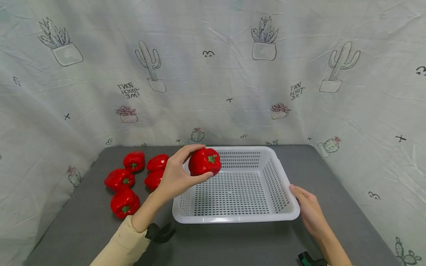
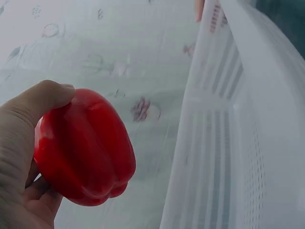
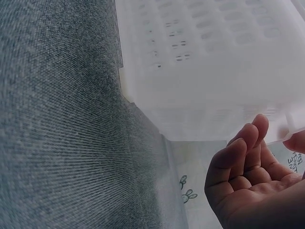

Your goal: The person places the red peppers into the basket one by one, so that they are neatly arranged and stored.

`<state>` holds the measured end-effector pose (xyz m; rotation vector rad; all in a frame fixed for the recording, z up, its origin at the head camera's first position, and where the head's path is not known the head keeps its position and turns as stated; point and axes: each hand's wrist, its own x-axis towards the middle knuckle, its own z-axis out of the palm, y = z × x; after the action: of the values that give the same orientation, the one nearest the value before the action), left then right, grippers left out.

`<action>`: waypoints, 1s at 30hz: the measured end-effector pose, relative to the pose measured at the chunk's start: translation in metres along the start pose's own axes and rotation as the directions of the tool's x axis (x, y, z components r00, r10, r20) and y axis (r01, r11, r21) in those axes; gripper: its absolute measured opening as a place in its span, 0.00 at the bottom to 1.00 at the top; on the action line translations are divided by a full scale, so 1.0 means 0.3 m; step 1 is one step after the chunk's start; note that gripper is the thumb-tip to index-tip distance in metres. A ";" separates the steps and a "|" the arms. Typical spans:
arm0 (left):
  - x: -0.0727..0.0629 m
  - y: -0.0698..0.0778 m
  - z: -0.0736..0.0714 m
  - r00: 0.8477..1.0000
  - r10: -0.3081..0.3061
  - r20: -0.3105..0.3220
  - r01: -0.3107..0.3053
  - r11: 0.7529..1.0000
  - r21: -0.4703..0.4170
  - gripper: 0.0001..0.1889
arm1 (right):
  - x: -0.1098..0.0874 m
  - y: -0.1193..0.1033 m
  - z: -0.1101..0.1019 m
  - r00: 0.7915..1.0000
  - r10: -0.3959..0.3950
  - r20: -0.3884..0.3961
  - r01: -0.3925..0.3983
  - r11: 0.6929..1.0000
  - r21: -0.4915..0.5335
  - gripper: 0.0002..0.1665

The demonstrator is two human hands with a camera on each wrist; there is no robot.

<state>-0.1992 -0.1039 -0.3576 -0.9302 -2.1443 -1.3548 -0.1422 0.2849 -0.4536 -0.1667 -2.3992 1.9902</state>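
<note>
Thumb and fingers of the left hand (image 1: 179, 175) are clamped on a red bell pepper (image 1: 203, 162), thumb on one side and fingers on the other, its green stem turned toward the person. The pepper is held up at the left end of the white basket (image 1: 236, 218); the left wrist view shows it apart from the basket's wall, above the rim.

The right hand (image 1: 310, 208) grips the right rim of the basket near its front corner. Seen from the right wrist, its fingers lie close together and bent beside the outer wall, with the thumb by the rim; how firmly the fingertips press there is hard to tell, as the thumb is partly cut off by the frame edge.

To the left of the basket lie five more peppers. Three sit close together in an uneven column: a far pepper (image 1: 134, 161), a middle pepper (image 1: 119, 179) and a near pepper (image 1: 125, 203). Nearer the basket are an upper pepper (image 1: 157, 162) and a lower pepper (image 1: 154, 180), both partly behind the left hand.

Everything stands on a grey tabletop (image 1: 229, 244), backed by a white cloth (image 1: 213, 74) printed with potted cacti.
</note>
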 end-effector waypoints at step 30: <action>0.192 -0.051 0.340 0.896 -0.352 0.269 0.414 0.881 -0.228 0.33 | -0.003 -0.006 0.008 0.999 0.001 -0.038 0.001 0.998 0.060 0.33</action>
<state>-0.2506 0.0016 -0.3719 -0.8105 -2.4444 -1.8690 -0.1416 0.2821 -0.4522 -0.2014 -2.3140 2.0374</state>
